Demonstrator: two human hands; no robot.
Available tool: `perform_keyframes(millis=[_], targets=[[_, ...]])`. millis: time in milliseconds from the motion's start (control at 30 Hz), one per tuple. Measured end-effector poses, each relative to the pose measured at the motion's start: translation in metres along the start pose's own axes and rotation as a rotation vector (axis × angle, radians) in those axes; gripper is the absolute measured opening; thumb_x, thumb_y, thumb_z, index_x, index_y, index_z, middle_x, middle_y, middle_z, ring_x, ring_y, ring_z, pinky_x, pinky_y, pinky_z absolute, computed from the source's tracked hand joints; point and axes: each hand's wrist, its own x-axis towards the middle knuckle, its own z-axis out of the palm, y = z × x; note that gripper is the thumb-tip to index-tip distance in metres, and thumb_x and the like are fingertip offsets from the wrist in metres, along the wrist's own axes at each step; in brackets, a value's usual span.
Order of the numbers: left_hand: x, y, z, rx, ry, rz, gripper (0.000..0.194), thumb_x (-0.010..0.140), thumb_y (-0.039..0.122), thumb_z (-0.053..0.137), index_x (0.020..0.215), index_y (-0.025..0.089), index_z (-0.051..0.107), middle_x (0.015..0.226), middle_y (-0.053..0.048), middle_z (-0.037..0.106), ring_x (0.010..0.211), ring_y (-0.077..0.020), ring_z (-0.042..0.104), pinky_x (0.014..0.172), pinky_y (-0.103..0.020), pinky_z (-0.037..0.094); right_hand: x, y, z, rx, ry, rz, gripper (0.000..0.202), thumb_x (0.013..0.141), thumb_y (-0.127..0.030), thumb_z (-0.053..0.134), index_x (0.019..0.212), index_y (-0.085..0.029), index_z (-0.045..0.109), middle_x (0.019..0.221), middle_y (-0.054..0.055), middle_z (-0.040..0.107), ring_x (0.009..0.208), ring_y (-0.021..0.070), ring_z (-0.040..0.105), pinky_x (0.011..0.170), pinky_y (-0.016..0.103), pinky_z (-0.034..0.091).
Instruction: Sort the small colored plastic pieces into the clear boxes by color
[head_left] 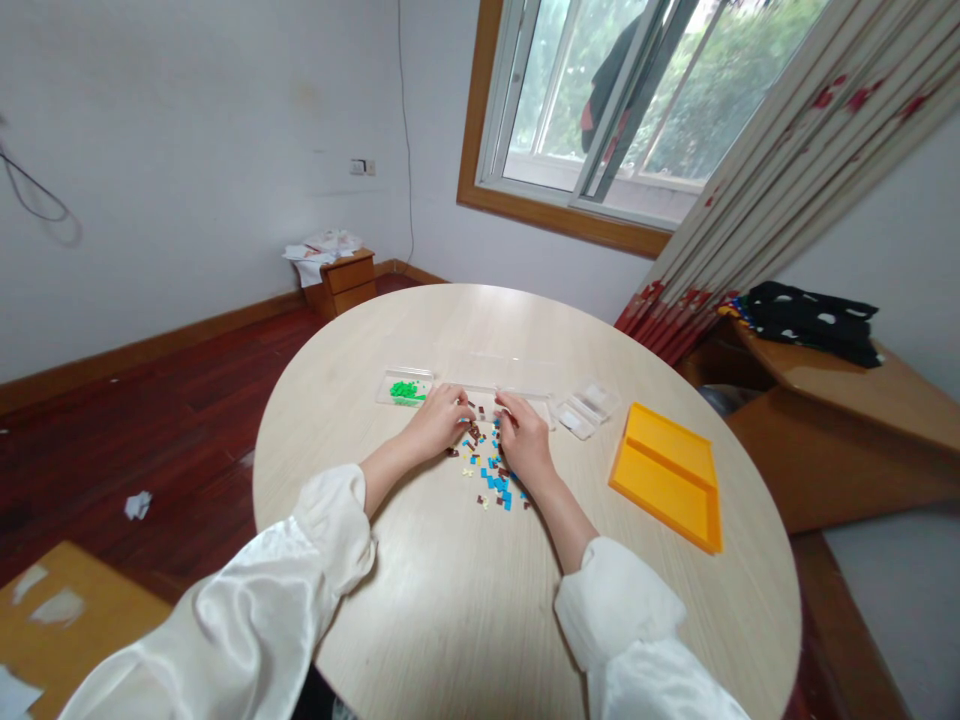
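Small brown, blue and pale yellow building bricks (pixel 496 482) lie scattered in the middle of the round table, between and below my hands. My left hand (pixel 441 418) is bent over the brown pieces, its fingers curled together. Across from it, my right hand (pixel 525 440) has its fingers curled in at the front of a clear plastic box (pixel 536 403), which holds a few brown pieces. Anything pinched in either hand is too small to make out. Just left of my left hand stands a clear box (pixel 384 388) with small green pieces (pixel 407 391) in it.
Right of the hands sits a small clear compartment case (pixel 589 408), then an orange two-part tray (pixel 667 475). The round table (pixel 450 620) has its edge close to my forearms. A wooden desk (pixel 885 400) with dark cloth (pixel 814 320) stands at the right.
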Motion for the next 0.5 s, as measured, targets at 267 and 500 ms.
perform_keyframes(millis=[267, 500], targets=[[0.0, 0.002, 0.002, 0.009, -0.031, -0.05, 0.011, 0.08, 0.015, 0.058, 0.078, 0.016, 0.069, 0.092, -0.008, 0.057, 0.09, -0.0214, 0.048, 0.08, -0.035, 0.039, -0.002, -0.012, -0.007, -0.102, -0.177, -0.147, 0.025, 0.074, -0.003, 0.045, 0.079, -0.019, 0.063, 0.082, 0.007, 0.059, 0.085, 0.0207, 0.055, 0.077, 0.034, 0.046], [-0.001, 0.003, 0.003, -0.029, -0.02, -0.093, 0.012, 0.078, 0.012, 0.056, 0.073, 0.015, 0.067, 0.09, -0.008, 0.058, 0.09, -0.0211, 0.049, 0.082, -0.035, 0.04, -0.004, -0.012, -0.006, -0.181, -0.363, -0.165, 0.024, 0.075, -0.003, 0.048, 0.081, -0.017, 0.066, 0.084, 0.008, 0.062, 0.086, 0.0205, 0.052, 0.079, 0.034, 0.042]])
